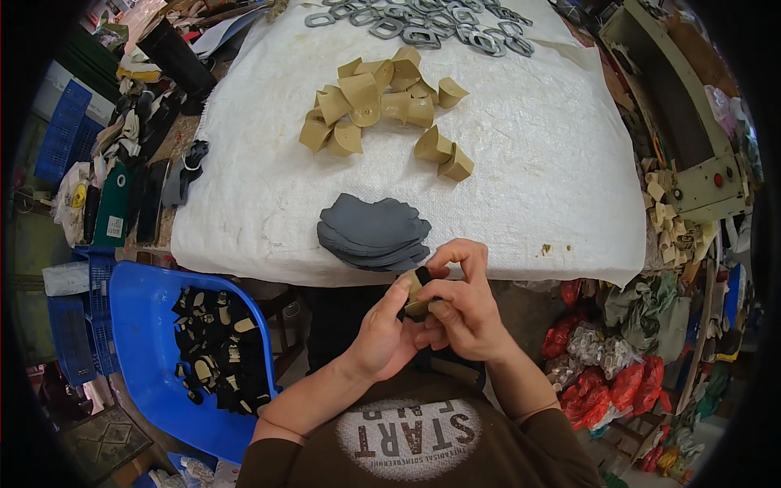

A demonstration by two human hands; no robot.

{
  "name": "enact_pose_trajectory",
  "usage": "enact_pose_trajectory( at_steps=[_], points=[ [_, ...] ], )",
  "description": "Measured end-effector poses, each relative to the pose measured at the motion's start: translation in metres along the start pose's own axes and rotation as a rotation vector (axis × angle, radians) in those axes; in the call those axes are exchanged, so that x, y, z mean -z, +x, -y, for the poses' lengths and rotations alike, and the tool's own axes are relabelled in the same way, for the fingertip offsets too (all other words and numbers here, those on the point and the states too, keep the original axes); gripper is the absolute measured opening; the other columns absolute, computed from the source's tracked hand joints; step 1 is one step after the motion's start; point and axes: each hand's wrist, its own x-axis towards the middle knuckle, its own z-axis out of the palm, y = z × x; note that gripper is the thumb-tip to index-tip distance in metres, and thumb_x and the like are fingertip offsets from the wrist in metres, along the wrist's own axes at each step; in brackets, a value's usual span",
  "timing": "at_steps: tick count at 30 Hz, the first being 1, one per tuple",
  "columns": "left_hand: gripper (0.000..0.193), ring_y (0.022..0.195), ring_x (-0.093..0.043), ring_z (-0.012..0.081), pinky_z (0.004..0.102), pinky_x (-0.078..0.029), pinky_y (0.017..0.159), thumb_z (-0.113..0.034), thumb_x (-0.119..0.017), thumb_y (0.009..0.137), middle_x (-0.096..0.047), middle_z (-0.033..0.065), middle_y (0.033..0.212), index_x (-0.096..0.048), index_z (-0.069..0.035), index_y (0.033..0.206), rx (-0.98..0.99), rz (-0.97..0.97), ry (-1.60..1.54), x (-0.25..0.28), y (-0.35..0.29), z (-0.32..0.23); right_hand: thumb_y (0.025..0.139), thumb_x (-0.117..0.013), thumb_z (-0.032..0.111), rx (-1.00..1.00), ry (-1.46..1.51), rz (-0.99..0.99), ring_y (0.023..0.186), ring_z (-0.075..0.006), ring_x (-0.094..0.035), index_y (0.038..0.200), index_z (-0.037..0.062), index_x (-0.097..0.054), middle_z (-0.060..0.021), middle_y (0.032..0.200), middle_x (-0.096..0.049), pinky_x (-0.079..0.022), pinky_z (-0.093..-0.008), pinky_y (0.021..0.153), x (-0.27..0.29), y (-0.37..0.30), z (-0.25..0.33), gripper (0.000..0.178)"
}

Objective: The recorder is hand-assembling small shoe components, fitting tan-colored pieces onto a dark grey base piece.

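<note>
My left hand and my right hand meet in front of my chest, just off the table's near edge. Between them is a small tan curved piece with a black part, partly covered by my fingers. My left fingers and thumb press on its left side, while the bent fingers of my right hand grip it from the right. A stack of thin dark grey cut pieces lies on the table right beyond my hands. Farther back sits a loose heap of tan curved heel-like pieces, with two apart to the right.
White woven sheeting covers the table. Grey metal-looking rings lie scattered at its far end. A blue tub of black and tan pieces stands at lower left. Red and clear bags crowd the right; a metal box-like frame stands beyond.
</note>
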Motion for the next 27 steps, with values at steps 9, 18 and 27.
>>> enact_pose_trajectory(
  at_steps=[9, 18, 27],
  points=[
    [0.062, 0.088, -0.055, 0.0147, 0.0273, -0.046, 0.076, -0.051, -0.059, 0.084, -0.054, 0.0058, 0.101, -0.048, 0.0, 0.117, -0.11, 0.087, 0.603, 0.015, 0.0, -0.026, 0.068, -0.066, 0.003, -0.188, 0.414, -0.023, 0.108, -0.023, -0.042, 0.119, 0.0036, -0.055, -0.0108, 0.119, -0.042, -0.036, -0.033, 0.097, 0.013, 0.005, -0.004, 0.052],
    [0.045, 0.103, -0.051, 0.0133, 0.0268, -0.041, 0.091, -0.026, -0.045, 0.093, -0.05, 0.0084, 0.115, -0.038, 0.002, 0.128, -0.395, 0.156, 0.576, 0.017, 0.002, -0.014, 0.073, -0.075, 0.025, -0.045, 0.103, 0.182, 0.121, -0.0257, -0.038, 0.122, 0.0017, -0.054, -0.0142, 0.131, -0.038, -0.035, -0.0365, 0.098, 0.014, 0.005, -0.002, 0.057],
    [0.034, 0.087, -0.053, 0.0126, 0.0262, -0.047, 0.076, -0.02, -0.044, 0.08, -0.049, 0.007, 0.101, -0.044, -0.002, 0.108, -0.408, -0.057, 0.422, 0.003, -0.002, 0.004, 0.084, -0.051, 0.005, -0.24, 0.584, 0.14, 0.123, -0.0265, -0.036, 0.131, 0.0051, -0.049, -0.0152, 0.134, -0.039, -0.03, -0.0351, 0.102, -0.013, -0.003, 0.004, 0.047]
  ],
)
